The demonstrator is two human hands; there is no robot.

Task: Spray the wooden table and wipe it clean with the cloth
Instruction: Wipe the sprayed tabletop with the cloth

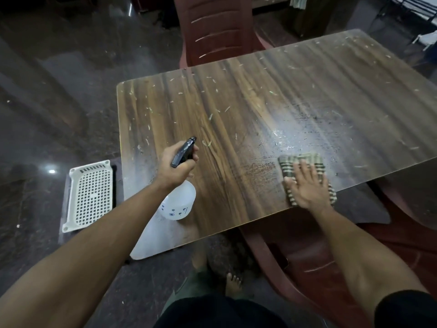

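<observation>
The wooden table fills the middle of the head view, strewn with small pale scraps and wet in a patch right of centre. My left hand grips a spray bottle with a black trigger head and a white translucent body, held over the table's near left part, nozzle pointing away from me. My right hand lies flat, fingers spread, pressing a striped green and cream cloth onto the table near its front edge.
A dark red plastic chair stands at the table's far side. Another red chair is under the near edge on my right. A white perforated plastic tray lies on the dark floor left of the table. My bare foot is below.
</observation>
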